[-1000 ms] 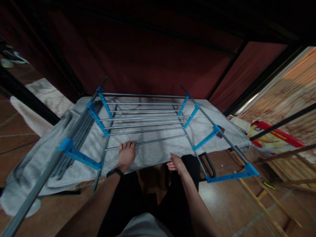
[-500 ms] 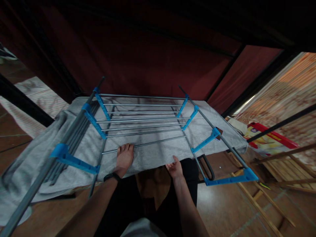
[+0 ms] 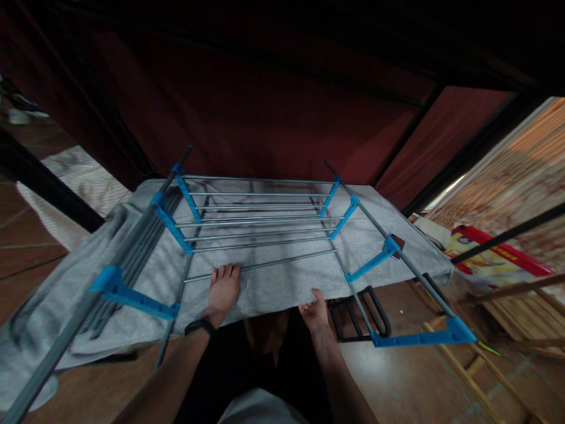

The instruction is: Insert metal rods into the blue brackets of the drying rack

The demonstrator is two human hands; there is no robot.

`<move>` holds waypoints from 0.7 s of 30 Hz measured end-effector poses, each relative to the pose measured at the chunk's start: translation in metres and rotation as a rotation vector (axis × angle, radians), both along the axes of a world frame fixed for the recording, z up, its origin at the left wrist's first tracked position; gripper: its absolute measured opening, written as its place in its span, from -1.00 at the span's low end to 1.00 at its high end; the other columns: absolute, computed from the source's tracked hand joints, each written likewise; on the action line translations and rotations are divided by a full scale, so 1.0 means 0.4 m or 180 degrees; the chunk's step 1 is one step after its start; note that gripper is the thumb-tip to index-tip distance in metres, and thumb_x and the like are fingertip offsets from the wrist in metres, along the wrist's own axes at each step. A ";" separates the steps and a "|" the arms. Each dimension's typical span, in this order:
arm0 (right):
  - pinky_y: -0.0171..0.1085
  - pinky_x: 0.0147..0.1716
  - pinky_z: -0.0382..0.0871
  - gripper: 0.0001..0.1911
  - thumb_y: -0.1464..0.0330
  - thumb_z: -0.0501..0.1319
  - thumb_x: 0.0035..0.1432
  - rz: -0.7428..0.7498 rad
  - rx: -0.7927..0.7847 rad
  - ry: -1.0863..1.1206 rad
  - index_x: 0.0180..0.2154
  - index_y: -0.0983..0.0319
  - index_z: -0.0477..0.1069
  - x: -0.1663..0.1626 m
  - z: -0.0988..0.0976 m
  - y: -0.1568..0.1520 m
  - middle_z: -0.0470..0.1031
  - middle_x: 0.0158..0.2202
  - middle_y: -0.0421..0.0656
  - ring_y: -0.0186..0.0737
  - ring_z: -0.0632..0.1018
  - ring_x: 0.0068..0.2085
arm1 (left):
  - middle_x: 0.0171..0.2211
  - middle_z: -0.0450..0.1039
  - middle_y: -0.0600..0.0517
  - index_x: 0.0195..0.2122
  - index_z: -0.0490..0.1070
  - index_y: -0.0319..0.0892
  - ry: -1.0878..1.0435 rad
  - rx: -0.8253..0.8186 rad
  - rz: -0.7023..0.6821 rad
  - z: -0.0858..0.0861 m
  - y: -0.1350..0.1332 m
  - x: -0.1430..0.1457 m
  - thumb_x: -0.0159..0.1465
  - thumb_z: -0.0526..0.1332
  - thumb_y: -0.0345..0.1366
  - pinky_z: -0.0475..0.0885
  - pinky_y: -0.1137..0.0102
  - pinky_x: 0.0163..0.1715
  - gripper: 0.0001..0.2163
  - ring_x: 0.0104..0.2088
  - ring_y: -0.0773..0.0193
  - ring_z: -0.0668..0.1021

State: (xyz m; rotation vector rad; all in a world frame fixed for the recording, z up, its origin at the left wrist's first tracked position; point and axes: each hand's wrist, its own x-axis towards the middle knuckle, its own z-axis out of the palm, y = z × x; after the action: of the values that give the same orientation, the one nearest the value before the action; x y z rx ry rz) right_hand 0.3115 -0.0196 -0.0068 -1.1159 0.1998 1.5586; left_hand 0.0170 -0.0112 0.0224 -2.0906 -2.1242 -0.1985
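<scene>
A shoe-rack-like frame of grey metal tubes and blue plastic brackets point(image 3: 371, 260) lies on a grey cloth-covered surface point(image 3: 278, 291). My left hand point(image 3: 224, 288), with a dark band at the wrist, rests palm down near the left end of the nearest crosswise metal tube point(image 3: 282, 259). Its fingers curl over that tube. At the front edge of the cloth is my right hand point(image 3: 314, 309), turned partly upward, thumb raised and apart from the bent fingers. Nothing shows in it. Two blue brackets nearest me, left point(image 3: 132, 294) and right point(image 3: 424, 337), have no crosswise tube between them.
Several loose grey tubes point(image 3: 136, 259) lie bundled on the cloth at left. A small dark object point(image 3: 396, 242) sits by the right side tube. On the right are a red-and-yellow box point(image 3: 494, 259) and wooden furniture point(image 3: 521, 312); a black metal frame point(image 3: 382, 312) stands below the edge.
The view has shifted slightly, so the rack sits a little lower and to the right. My right leg has moved inward, uncovering more of the black frame. Both hands stay nearly in place.
</scene>
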 end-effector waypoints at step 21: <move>-0.27 -0.36 0.67 -0.83 0.44 0.28 -0.09 0.0145 0.0466 0.0091 -0.45 0.07 0.35 0.004 -0.033 0.036 0.58 -0.51 -0.29 -0.21 0.67 -0.41 | 0.08 0.62 -0.20 0.15 0.56 -0.20 -0.0029 0.0199 -0.0003 -0.014 -0.001 -0.016 0.43 0.08 -0.46 0.43 0.06 0.12 -0.63 0.06 -0.08 0.58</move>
State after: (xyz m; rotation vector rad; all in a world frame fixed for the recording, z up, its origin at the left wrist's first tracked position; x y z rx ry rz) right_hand 0.3130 -0.0053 -0.0201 -0.9903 0.0784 1.6037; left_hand 0.0105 -0.0117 0.0168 -2.0598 -2.0939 -0.2714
